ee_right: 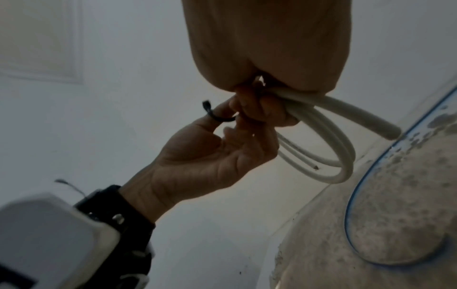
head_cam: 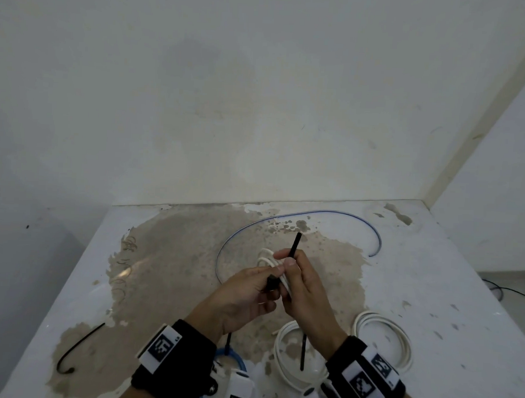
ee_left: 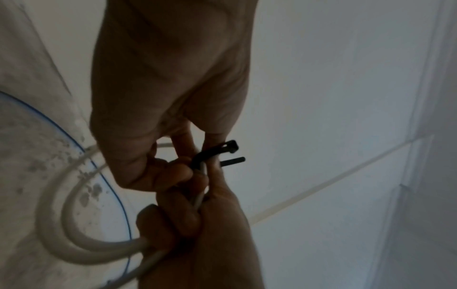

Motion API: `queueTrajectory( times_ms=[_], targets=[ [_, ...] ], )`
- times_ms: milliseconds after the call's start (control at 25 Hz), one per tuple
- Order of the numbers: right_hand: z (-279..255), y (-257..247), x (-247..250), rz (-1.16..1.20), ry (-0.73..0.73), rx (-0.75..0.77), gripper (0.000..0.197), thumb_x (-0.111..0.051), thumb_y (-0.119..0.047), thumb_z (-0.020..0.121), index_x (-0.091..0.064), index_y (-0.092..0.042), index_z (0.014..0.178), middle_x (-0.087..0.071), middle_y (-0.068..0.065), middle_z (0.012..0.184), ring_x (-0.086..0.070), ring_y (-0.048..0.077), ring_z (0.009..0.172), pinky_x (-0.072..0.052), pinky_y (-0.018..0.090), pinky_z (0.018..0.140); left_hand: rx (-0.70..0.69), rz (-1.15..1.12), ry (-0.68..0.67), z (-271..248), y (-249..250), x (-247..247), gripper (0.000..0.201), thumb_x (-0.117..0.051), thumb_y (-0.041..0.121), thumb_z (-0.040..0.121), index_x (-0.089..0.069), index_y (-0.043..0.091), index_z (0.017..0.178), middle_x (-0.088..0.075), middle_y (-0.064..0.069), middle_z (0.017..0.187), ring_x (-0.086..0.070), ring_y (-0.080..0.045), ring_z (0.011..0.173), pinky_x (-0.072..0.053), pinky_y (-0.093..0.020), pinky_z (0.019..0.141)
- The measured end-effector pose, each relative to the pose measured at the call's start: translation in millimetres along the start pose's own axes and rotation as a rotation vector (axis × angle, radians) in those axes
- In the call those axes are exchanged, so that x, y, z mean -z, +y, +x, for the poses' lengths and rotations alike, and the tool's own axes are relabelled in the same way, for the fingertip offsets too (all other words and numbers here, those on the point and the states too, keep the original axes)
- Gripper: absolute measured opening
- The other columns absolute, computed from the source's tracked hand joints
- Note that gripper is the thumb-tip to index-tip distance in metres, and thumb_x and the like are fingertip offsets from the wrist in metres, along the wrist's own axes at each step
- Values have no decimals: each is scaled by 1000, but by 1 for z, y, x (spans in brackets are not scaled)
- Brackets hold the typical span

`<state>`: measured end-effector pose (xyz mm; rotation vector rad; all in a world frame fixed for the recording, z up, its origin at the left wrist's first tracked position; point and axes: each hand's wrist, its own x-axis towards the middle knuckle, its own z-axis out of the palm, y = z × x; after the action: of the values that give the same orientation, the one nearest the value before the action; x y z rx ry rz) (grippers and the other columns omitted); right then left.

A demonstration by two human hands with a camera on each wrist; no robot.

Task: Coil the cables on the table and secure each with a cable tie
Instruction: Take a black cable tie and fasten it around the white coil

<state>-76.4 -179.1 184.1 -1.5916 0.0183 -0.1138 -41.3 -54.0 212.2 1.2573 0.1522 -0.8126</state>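
Above the middle of the table (head_cam: 434,268), both hands hold a small white cable coil (head_cam: 265,258) with a black cable tie (head_cam: 295,243) round it. My right hand (head_cam: 285,259) grips the coil (ee_right: 333,136) and pinches the tie's tail, which sticks up between thumb and forefinger. Fingers of my left hand (head_cam: 270,278) pinch the tie's head end (ee_left: 231,146). In the right wrist view the tie (ee_right: 217,117) curves round a left fingertip. The tail tip (ee_left: 235,160) is just beside the head, outside it.
A loose blue cable (head_cam: 300,214) arcs across the far side of the table. Near me lie a blue coil (head_cam: 231,358), white coils (head_cam: 381,342) with a black tie (head_cam: 302,353) on one, and a spare black tie (head_cam: 77,347) at the left. Walls close in behind and to the right.
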Motion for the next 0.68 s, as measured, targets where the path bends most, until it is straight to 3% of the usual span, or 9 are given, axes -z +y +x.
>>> queueTrajectory(
  times_ms=[80,160,240,320,400,520,600,680],
  targets=[
    [4,6,1,-26,139,32,25,-37,-26,108,-61,-19,106,-54,-12,65,-45,5,51,-37,20,50,-37,-93,2,-3,-1,-6,24,-56,27,96,-64,6,106,-68,-7,83,-62,-15,74,-50,-26,69],
    [7,9,10,-46,242,34,24,-40,-24,107,-63,-21,102,-53,-12,60,-43,2,49,-36,20,50,-106,-124,-4,-7,-2,-6,25,-56,22,97,-63,7,116,-74,-9,105,-70,-22,94,-54,-30,84],
    [8,11,16,-46,285,20,24,-43,-24,106,-66,-24,100,-49,-9,55,-41,4,46,-36,21,48,-244,93,8,-11,-4,-7,26,-62,17,93,-62,16,119,-72,-5,114,-70,-16,103,-55,-26,87],
    [8,12,17,-74,310,26,24,-46,-25,105,-69,-29,101,-56,-6,62,-48,6,53,-42,25,53,-431,419,80,-9,-11,-11,26,-69,13,88,-65,19,114,-72,3,107,-70,-8,95,-54,-19,79],
    [7,11,15,-105,326,40,24,-49,-25,104,-71,-33,102,-65,-4,76,-54,7,62,-47,25,61,-619,559,172,-4,-18,-17,12,-69,12,89,-71,16,101,-74,5,94,-71,-7,86,-53,-19,77],
    [8,11,16,-166,359,65,23,-53,-22,102,-70,-36,110,-62,-3,98,-58,-3,85,-46,9,70,-760,536,311,4,-20,-17,13,-60,16,95,-71,13,101,-75,3,88,-72,-8,80,-58,-26,77],
    [8,11,19,-193,388,115,24,-56,-22,100,-65,-38,116,-57,-4,103,-58,2,96,-48,13,73,-808,501,349,6,-16,-16,15,-57,14,97,-71,12,104,-75,1,88,-72,-8,78,-58,-25,75],
    [7,14,22,-252,379,191,32,-55,-20,101,-60,-37,127,-56,-1,96,-58,14,87,-50,23,70,-822,508,350,5,-13,-18,16,-57,13,97,-70,13,105,-75,1,88,-72,-8,78,-58,-24,74]
  ],
)
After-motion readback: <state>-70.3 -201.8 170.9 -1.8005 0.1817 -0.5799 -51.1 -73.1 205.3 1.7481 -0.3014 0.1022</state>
